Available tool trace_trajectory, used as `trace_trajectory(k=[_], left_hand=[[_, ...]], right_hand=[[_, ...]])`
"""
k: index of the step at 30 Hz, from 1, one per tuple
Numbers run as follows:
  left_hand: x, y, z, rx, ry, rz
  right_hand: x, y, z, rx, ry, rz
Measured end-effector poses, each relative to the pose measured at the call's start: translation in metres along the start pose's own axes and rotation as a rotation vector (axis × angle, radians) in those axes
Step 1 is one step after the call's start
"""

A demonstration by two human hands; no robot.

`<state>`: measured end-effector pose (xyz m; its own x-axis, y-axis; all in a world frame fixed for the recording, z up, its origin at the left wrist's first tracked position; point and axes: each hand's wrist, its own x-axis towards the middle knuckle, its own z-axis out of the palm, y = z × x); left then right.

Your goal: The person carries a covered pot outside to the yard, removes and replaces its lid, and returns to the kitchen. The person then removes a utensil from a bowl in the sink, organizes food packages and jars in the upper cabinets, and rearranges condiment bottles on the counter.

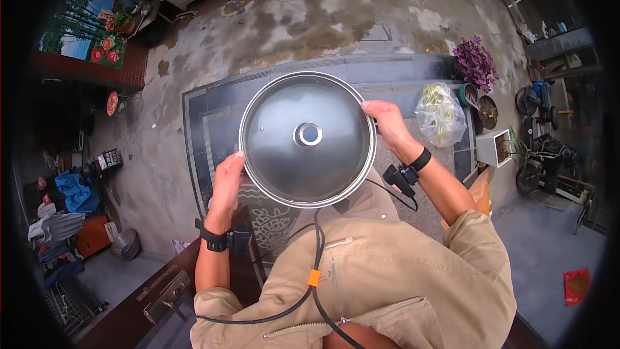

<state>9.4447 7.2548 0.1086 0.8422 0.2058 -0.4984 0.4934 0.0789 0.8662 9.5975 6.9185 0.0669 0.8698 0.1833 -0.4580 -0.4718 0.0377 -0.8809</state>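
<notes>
A round pan with a glass lid [284,168] is held up in front of my body, near the middle of the head view. The lid has a metal rim and a round knob at its centre. My left hand [227,179] grips the pan's left edge, thumb at the rim. On the upper right edge my right hand [389,124] is closed round the side, thumb on the rim. The fingers beneath the pan are hidden. Each wrist wears a black strap with a small device.
A clear plastic bag of greens [440,115] lies to the right, near a purple plant [476,63] and a white planter [495,148]. A metal bowl [125,244] is at the lower left. Black cables hang down my front. A door with a handle [169,296] stands at the lower left.
</notes>
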Motion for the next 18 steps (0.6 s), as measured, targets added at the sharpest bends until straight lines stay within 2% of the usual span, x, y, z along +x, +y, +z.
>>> trace_trajectory(k=[2, 4, 10, 16, 18], left_hand=[[0.027, 0.005, 0.015, 0.02, 0.012, -0.011], [0.054, 0.021, 0.042, 0.022, 0.007, -0.004], [0.16, 0.095, 0.14, -0.008, 0.007, 0.032], [0.26, 0.168, 0.235, 0.003, -0.07, 0.089], [0.3, 0.193, 0.268, 0.019, -0.054, 0.033]], right_hand=[[0.018, -0.008, -0.016, -0.045, -0.014, -0.03], [0.037, -0.027, -0.036, 0.066, 0.003, -0.03], [0.14, -0.096, -0.123, 0.016, 0.034, -0.13], [0.217, -0.171, -0.211, 0.068, 0.109, -0.126], [0.245, -0.188, -0.238, 0.065, 0.188, -0.168]])
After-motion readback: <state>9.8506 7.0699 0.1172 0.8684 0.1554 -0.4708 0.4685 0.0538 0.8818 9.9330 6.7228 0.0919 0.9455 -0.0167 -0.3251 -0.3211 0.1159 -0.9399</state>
